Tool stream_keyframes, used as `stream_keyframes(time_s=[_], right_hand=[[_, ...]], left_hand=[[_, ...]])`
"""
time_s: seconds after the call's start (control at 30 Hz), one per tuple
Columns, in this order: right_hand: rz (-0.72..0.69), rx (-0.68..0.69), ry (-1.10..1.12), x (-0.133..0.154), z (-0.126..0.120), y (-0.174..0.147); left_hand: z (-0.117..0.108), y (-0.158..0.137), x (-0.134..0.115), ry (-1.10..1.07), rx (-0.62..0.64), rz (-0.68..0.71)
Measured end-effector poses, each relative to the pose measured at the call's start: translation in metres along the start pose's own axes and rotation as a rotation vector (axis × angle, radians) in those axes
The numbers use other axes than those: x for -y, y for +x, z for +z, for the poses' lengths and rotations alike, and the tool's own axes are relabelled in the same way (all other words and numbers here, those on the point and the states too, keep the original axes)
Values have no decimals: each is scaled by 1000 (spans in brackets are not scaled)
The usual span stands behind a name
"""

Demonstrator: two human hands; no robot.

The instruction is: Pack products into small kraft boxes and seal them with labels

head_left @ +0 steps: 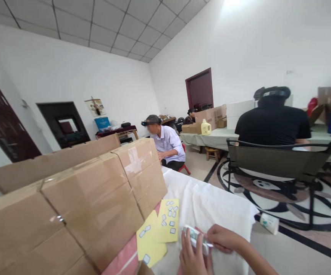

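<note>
My left hand (194, 254) lies over a small white oblong packet (193, 233) with greenish print, its fingers bent across the top and holding it on the white cloth (211, 202). At the packet's right end my right hand (224, 237) is closed in a pinch, with a shiny, see-through bit by its fingertips. A little pink shows behind the packet. To the left lie yellow paper sheets (154, 236) bearing small outlined rectangles, partly over a pink sheet (125, 256).
Taped cardboard boxes (96, 206) stand along the table's left side. A person in a light shirt (169, 143) sits beyond them. Another in black (271, 122) sits on a chair (280, 156) at right. A white roll-shaped thing (269, 223) lies on the floor.
</note>
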State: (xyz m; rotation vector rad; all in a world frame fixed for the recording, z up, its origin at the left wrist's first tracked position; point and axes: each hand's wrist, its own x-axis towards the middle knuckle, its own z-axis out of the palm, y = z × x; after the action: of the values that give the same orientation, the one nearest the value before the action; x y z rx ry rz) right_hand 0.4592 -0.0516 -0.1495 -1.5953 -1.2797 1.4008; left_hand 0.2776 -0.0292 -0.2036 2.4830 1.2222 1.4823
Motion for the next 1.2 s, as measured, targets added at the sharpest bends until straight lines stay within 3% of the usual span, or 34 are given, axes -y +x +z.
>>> stream_keyframes(time_s=[0.1, 0.37, 0.5, 0.67, 0.87, 1.07, 1.2], right_hand=[[13, -63, -28, -4, 1, -2], [8, -71, 28, 4, 9, -11], [1, -60, 17, 10, 9, -16], [82, 66, 92, 15, -1, -19], [164, 130, 19, 10, -11, -7], [205, 72, -143, 14, -4, -1], [226, -2, -206, 32, 2, -12]], left_hand=[[-9, 3, -4, -6, 70, -22], [-32, 11, -11, -2, 237, -49], [-35, 13, -12, 0, 237, -55], [-38, 15, -12, 44, 251, -64], [-36, 13, -11, 17, 273, -104], [-32, 13, -8, -35, 252, -134], [-34, 14, -8, -139, 168, -136]])
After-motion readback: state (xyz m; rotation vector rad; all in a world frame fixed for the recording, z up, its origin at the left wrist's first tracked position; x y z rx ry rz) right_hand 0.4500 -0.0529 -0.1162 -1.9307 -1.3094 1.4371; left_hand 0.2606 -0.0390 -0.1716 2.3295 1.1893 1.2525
